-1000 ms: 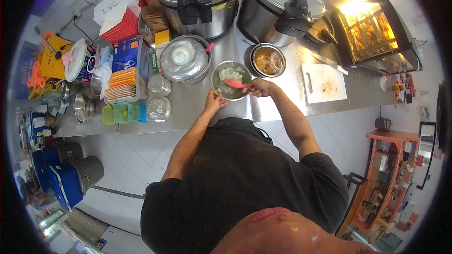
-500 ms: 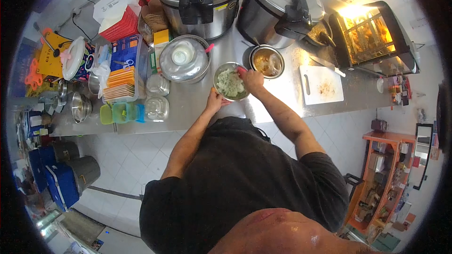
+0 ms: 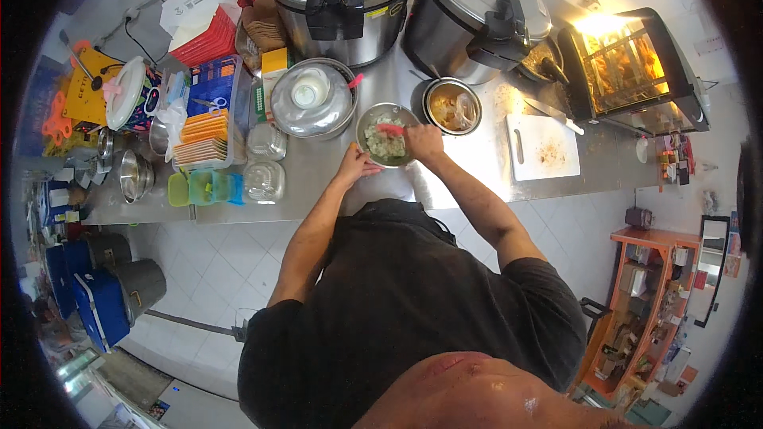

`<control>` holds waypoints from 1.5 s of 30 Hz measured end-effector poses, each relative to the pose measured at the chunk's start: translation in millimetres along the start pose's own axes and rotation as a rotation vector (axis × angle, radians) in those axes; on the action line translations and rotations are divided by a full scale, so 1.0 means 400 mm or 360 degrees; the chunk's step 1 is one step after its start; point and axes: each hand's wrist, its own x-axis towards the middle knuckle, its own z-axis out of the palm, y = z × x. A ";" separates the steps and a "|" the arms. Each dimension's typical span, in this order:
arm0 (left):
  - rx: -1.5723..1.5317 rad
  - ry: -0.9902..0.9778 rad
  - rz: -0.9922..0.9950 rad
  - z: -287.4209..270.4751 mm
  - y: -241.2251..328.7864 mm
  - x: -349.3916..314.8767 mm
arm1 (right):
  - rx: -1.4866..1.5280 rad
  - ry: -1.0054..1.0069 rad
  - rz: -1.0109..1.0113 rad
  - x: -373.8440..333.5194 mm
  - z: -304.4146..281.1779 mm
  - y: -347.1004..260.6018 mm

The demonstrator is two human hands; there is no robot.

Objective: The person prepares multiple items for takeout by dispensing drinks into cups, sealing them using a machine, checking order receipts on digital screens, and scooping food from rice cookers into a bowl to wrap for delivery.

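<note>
A round metal bowl [image 3: 365, 121] sits near the front edge of the steel counter, holding a whitish, green-flecked food like rice [image 3: 383, 145]. My left hand [image 3: 356, 165] grips the bowl's near left rim, fingers closed around it. From the right side, my right hand [image 3: 424, 141] reaches over the bowl, closed on a red plastic spoon [image 3: 390, 129]. The spoon's red part lies across the food; its far end is not clear. Just right of the bowl stands a metal pot [image 3: 430, 108] with reddish-brown food and something like clear plastic inside.
Two large steel cookers [image 3: 342, 20] line the back. Left are a covered metal basin [image 3: 318, 115], clear plastic containers [image 3: 264, 181] and a bin of orange packets [image 3: 203, 139]. Right, a knife [image 3: 554, 115] lies over a white cutting board [image 3: 548, 160], beside a lit food warmer [image 3: 628, 63].
My right hand has shifted slightly left and down, and the red spoon now shows across the food. My left hand stays at the bowl's rim.
</note>
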 end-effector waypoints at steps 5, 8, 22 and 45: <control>-0.0048 -0.0003 0.0009 0.065 0.025 -0.010 | -0.0015 0.0182 0.0205 -0.015 0.125 0.006; -0.0023 0.0040 0.0027 0.034 0.023 -0.023 | 0.0109 0.0194 0.0053 -0.018 0.060 -0.023; -0.0006 0.0077 0.0017 0.038 0.002 0.009 | 0.0238 -0.0079 0.0047 -0.076 0.063 -0.027; -0.0008 0.0059 -0.0040 -0.010 -0.027 -0.030 | -0.0110 0.0379 -0.0482 0.065 0.014 0.077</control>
